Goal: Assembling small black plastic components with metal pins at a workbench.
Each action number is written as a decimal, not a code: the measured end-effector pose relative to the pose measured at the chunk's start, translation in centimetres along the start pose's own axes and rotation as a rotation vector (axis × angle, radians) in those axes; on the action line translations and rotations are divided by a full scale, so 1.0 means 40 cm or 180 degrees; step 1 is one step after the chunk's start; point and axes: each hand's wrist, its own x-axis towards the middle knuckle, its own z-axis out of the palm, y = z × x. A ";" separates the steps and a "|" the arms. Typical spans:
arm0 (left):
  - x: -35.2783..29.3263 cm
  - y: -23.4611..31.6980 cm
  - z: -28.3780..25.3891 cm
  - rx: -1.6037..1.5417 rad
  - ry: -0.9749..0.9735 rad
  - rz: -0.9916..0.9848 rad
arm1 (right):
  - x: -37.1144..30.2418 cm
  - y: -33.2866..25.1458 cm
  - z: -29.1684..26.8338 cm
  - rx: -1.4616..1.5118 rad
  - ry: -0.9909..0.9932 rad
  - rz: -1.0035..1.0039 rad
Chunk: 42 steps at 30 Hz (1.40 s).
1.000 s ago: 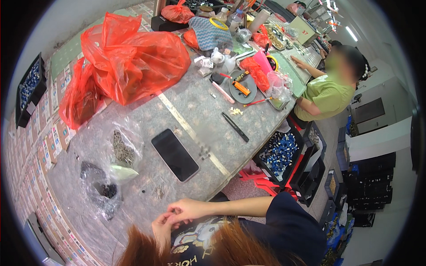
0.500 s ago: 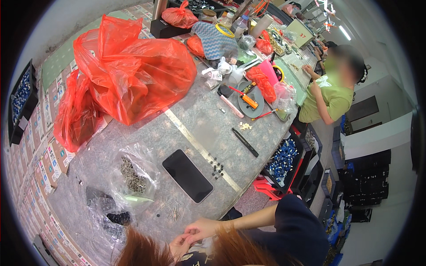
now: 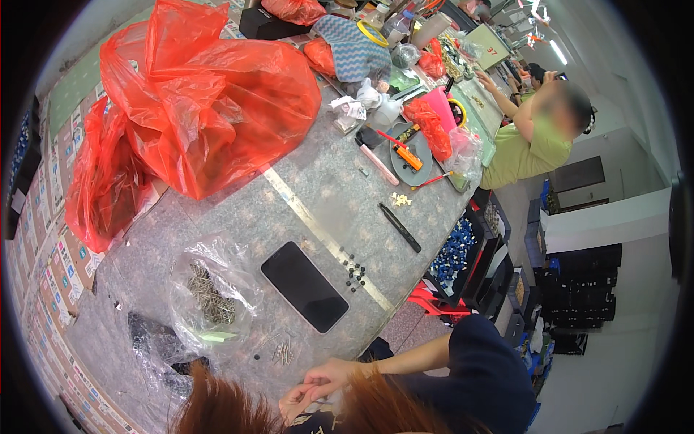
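At the table's near edge my right hand (image 3: 330,372) and my left hand (image 3: 293,402) meet, their fingers pinched together. Whatever lies between the fingertips is too small or hidden to make out. Hair covers part of both hands. Just beyond them lies a loose group of thin metal pins (image 3: 283,351). A clear plastic bag (image 3: 249,289) holding many more metal pins (image 3: 210,293) rests to the left. Beside it is a dark smartphone (image 3: 305,287), lying flat. Several small black pieces (image 3: 354,273) are scattered right of the phone.
Large red plastic bags (image 3: 231,108) fill the far left of the table. A black pen-like tool (image 3: 399,227) lies near the right edge. A grey tray (image 3: 412,163) holds an orange lighter. Bins of blue parts (image 3: 454,253) stand off the right edge. A co-worker (image 3: 531,141) sits at far right.
My view has shifted slightly, so the red bags sit farther left and higher. The co-worker has raised an arm. My hands stay together in about the same pose.
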 end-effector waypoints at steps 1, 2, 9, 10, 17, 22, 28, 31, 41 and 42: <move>0.016 -0.033 -0.019 0.0061 -0.0027 0.0153 | 0.000 0.004 -0.001 0.0036 0.0001 -0.0023; 0.027 -0.057 -0.032 0.0056 -0.0039 0.0141 | 0.002 0.008 -0.001 0.0041 0.0010 -0.0008; 0.015 -0.032 -0.018 0.0069 -0.0035 0.0146 | 0.009 0.014 0.003 -0.0024 0.0016 -0.0027; 0.012 -0.022 -0.013 0.0084 -0.0032 0.0132 | 0.008 0.014 0.004 -0.0093 0.0072 -0.0093; -0.012 0.054 0.025 -0.0106 -0.0160 -0.0133 | 0.007 0.013 0.003 0.0153 -0.0028 0.0022; 0.003 0.035 0.011 -0.0162 -0.0166 -0.0008 | 0.004 -0.003 -0.005 -0.0019 0.0070 0.0152; 0.000 0.057 0.035 0.0051 -0.0070 -0.0064 | -0.006 0.000 -0.004 -0.0015 0.0241 -0.0117; -0.012 0.083 0.067 -0.0104 0.0113 0.0081 | -0.008 -0.016 -0.004 -0.0126 0.0261 -0.0174; -0.084 0.056 0.067 -0.0479 0.0002 0.0966 | -0.035 -0.016 0.032 0.0042 0.0591 -0.0988; -0.086 0.054 0.073 -0.0548 0.0026 0.1097 | -0.035 -0.015 0.029 0.0688 0.0124 -0.0741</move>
